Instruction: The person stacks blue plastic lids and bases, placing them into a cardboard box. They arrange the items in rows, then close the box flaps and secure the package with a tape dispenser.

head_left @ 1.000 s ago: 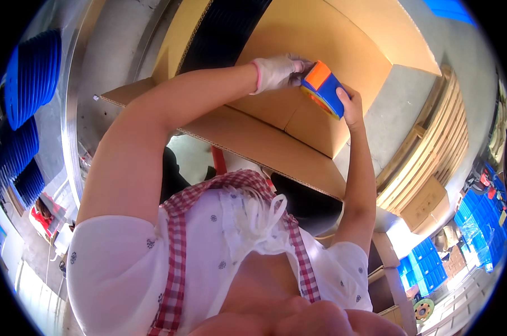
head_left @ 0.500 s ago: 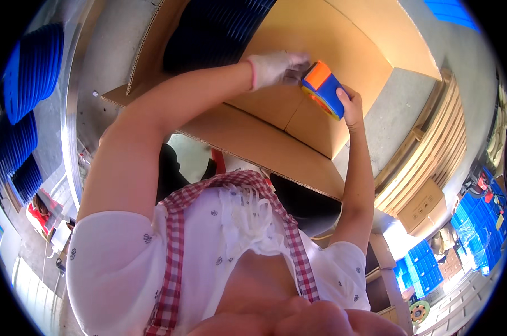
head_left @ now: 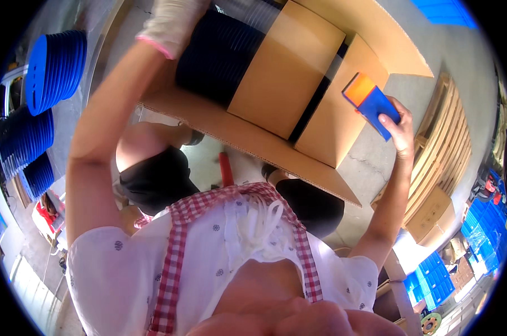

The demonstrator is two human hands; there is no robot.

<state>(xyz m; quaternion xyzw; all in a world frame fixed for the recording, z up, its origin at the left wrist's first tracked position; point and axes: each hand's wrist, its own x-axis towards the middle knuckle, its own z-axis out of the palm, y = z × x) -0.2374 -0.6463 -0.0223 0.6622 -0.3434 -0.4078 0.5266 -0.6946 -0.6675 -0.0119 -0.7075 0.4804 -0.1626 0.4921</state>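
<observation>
My right hand (head_left: 398, 126), bare, grips a blue and orange tape dispenser (head_left: 376, 112) beside the right side of an open cardboard box (head_left: 253, 137). My left hand (head_left: 172, 25) wears a pale glove with a pink cuff and is over the box's left end at the top edge of view. Its fingers are cut off or hidden, so I cannot tell what they hold. Dark blue ribbed pieces (head_left: 217, 61) fill the left part of the box. A brown cardboard panel (head_left: 287, 67) lies over its middle, with a dark gap on its right. A clear shiny band crosses the upper part.
Wooden pallets (head_left: 441, 140) are stacked at the right, with a smaller carton (head_left: 430, 215) against them. Stacks of blue ribbed discs (head_left: 57, 73) stand at the left. Blue crates (head_left: 433, 277) are at the lower right. A red object (head_left: 226, 168) shows below the box's near flap.
My hands have moved apart. The left went from beside the dispenser to the far left, and the right carried the dispenser to the right. The view of the box has shifted.
</observation>
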